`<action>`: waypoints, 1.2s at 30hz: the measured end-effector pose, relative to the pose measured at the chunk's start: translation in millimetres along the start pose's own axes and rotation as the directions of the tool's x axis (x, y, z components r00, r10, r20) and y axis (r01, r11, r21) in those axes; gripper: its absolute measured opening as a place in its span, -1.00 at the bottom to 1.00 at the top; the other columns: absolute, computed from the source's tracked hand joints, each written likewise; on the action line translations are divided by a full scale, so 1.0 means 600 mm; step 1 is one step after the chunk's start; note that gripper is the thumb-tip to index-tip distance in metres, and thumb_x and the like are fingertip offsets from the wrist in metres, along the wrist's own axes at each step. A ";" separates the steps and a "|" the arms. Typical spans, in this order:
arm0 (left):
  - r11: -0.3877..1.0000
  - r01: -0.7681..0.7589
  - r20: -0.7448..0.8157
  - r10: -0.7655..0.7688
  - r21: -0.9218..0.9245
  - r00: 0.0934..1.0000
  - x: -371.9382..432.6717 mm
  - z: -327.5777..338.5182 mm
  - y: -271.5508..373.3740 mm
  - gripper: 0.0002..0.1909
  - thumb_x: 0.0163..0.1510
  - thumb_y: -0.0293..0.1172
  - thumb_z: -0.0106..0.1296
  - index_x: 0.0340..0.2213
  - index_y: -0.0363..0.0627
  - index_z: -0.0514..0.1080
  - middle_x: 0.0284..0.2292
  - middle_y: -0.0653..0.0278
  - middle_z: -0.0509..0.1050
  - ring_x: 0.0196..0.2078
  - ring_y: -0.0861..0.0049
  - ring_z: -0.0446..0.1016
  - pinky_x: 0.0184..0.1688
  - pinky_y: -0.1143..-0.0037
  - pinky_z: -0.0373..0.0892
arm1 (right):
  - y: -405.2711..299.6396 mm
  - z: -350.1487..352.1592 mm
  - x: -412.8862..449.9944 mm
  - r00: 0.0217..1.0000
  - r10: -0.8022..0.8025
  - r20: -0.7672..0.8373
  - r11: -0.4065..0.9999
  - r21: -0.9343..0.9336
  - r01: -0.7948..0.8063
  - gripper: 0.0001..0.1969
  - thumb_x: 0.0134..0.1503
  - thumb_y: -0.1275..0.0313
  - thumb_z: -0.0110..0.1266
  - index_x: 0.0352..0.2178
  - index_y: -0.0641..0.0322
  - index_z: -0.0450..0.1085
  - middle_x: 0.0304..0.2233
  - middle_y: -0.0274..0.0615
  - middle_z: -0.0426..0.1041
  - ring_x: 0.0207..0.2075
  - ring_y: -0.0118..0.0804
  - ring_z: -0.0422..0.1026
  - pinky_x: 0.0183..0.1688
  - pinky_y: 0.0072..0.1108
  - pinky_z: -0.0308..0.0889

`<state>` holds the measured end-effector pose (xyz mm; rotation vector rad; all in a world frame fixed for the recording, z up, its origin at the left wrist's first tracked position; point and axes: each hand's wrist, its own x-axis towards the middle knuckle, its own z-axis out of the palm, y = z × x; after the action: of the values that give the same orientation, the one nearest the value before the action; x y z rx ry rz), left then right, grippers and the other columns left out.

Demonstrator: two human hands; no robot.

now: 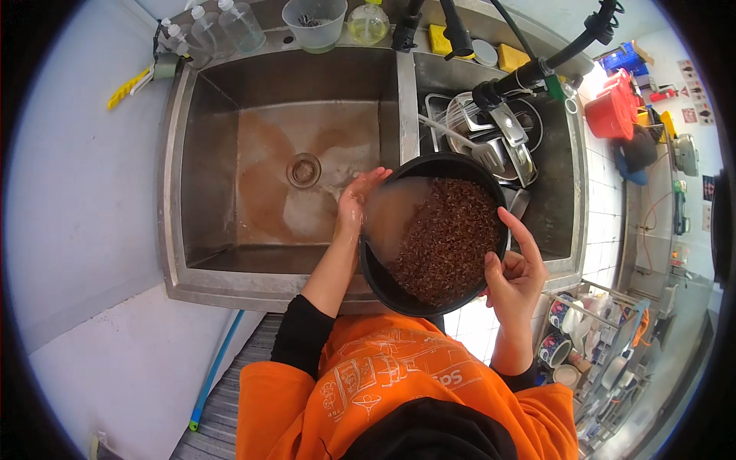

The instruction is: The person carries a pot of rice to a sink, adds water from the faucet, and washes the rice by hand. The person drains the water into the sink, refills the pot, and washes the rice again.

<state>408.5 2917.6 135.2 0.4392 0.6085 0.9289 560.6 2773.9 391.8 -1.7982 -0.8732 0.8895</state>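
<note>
A round black bowl (pixel 375 261) is held between my two hands above the front edge of a steel double sink. Inside it lie dark reddish-brown grains (pixel 451 247) with cloudy brown water pooled on the left side. My left hand (pixel 359 198) is wet and supports the bowl's left rim, its fingers mostly straight. At the right rim, my right hand (pixel 514 264) grips with thumb and fingers. Brown water covers parts of the left basin's floor (pixel 310 213), around the round drain (pixel 303 171).
Steel pans, a whisk and a slotted turner (pixel 486 154) fill part of the right basin. Black faucet hoses (pixel 517 77) hang over it. Pump bottles (pixel 241 29), a translucent tub (pixel 315 40) and yellow sponges (pixel 513 57) line the back ledge. A wire rack (pixel 598 313) with dishes stands right.
</note>
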 end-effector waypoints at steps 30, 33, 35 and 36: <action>0.995 0.077 -0.146 -0.085 -0.059 0.986 -0.003 0.005 0.000 -0.51 0.17 -0.08 -0.22 -0.17 -0.34 0.36 -0.09 -0.01 0.40 -0.01 0.23 0.33 0.09 0.30 0.22 | -0.012 0.020 -0.007 0.996 -0.029 0.086 0.992 -0.118 0.040 -0.59 0.05 0.61 0.08 -0.02 0.17 0.31 -0.79 -0.40 0.34 -0.76 -0.67 0.32 -0.71 -0.81 0.13; 0.991 0.101 -0.188 -0.116 -0.088 0.975 -0.002 0.024 0.006 -0.49 0.18 -0.04 -0.22 -0.19 -0.33 0.37 -0.11 -0.01 0.41 -0.02 0.26 0.34 0.08 0.31 0.23 | -0.010 0.021 -0.004 0.996 -0.017 0.086 0.994 -0.105 0.026 -0.60 0.05 0.60 0.09 -0.04 0.17 0.33 -0.79 -0.39 0.35 -0.76 -0.65 0.35 -0.71 -0.82 0.15; 0.986 0.126 -0.251 -0.150 -0.111 0.956 -0.003 0.023 0.006 -0.49 0.19 -0.03 -0.23 -0.20 -0.33 0.38 -0.12 -0.01 0.42 -0.03 0.28 0.35 0.07 0.32 0.24 | -0.013 0.022 -0.005 0.996 -0.010 0.088 0.995 -0.098 0.019 -0.61 0.05 0.60 0.09 -0.04 0.18 0.33 -0.79 -0.39 0.35 -0.75 -0.65 0.36 -0.71 -0.82 0.16; 0.994 0.092 -0.199 -0.104 -0.066 0.975 0.002 0.008 -0.002 -0.51 0.19 -0.05 -0.23 -0.20 -0.32 0.39 -0.12 -0.01 0.42 -0.04 0.28 0.36 0.06 0.32 0.26 | -0.015 0.022 -0.006 0.996 -0.015 0.086 0.994 -0.104 0.024 -0.61 0.05 0.60 0.09 -0.05 0.18 0.33 -0.79 -0.39 0.35 -0.75 -0.64 0.36 -0.71 -0.82 0.16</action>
<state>412.7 2917.4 138.0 0.2627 0.7801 0.9004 545.9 2779.1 396.4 -1.8498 -1.0069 0.9286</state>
